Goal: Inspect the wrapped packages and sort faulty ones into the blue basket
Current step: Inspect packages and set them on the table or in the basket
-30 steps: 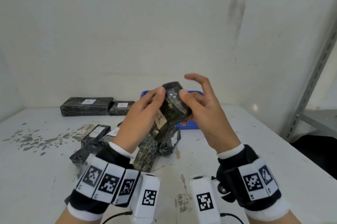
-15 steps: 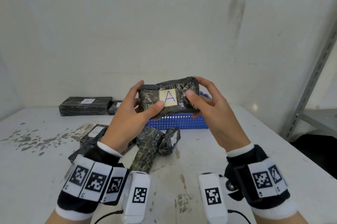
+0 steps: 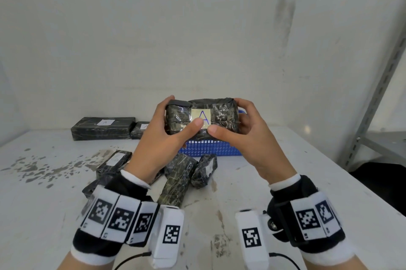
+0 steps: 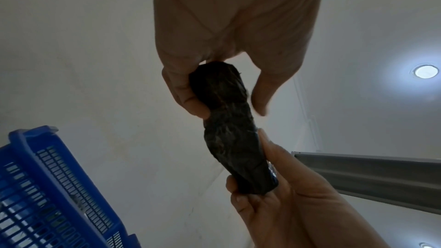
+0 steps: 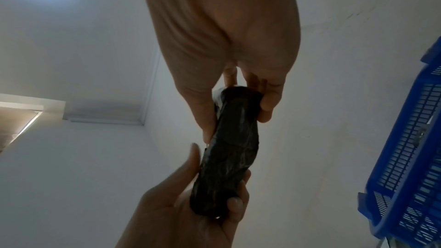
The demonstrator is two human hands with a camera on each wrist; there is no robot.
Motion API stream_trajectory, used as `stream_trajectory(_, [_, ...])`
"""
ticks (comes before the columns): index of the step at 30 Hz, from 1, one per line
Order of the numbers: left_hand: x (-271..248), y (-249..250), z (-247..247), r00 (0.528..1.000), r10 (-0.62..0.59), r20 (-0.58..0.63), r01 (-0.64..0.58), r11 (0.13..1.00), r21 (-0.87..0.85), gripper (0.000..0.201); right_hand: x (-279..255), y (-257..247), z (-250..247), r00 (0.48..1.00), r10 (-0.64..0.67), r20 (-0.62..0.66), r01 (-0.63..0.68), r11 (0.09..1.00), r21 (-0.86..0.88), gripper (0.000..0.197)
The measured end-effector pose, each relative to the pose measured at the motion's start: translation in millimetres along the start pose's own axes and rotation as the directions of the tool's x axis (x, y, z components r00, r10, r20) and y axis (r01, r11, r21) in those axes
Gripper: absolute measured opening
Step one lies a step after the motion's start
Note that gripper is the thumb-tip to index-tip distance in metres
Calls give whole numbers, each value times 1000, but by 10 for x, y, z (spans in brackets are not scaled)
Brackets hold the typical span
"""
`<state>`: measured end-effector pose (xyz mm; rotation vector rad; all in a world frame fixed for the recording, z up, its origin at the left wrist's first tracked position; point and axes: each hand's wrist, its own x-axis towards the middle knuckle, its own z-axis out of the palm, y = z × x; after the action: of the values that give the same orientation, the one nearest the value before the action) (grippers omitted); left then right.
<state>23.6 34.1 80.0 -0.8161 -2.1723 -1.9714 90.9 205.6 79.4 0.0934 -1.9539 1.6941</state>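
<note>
1. Two hands held one wrapped package (image 3: 201, 117) in the air above the near wall of the blue basket (image 3: 206, 148), label side toward my head camera.
2. My left hand (image 3: 162, 137) gripped the package's left end: thumb pressed on the front face just below the label (image 3: 201, 117), fingers curled round the far side. In the left wrist view, thumb and fingers pinched the dark wrap from opposite sides.
3. My right hand (image 3: 246, 137) gripped the right end in the same manner: thumb on the lower front edge beside the left thumb, fingers wrapped over the top and back.
4. The label was a pale square marked with a blue letter A, centred on the front face. The wrap was dark, glossy and wrinkled.
5. The basket stood on the white table (image 3: 285, 181), directly behind and below the held package. What lay inside it, I could not tell.
6. Loose packages (image 3: 182, 173) lay in a cluster on the table just in front of the basket, toward me; at least one (image 3: 115, 159) showed a white label.
7. Two labelled packages (image 3: 103, 128) lay side by side to the left of the basket, against the back wall.
8. Grey metal shelving (image 3: 377, 93) stood to the right of the basket, beyond the table edge.
</note>
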Motion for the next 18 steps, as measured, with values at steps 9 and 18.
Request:
stream_trajectory(9, [43,-31,36,999,-21,-37,18,995,-100,54,10,10,50,999,-19,-48,19,1000,10,42])
stream_trajectory(18, [94,-27,46,995,-49,-88,33,984,-176,31,18,-35,66,997,-11,-78,9,1000,-23,28])
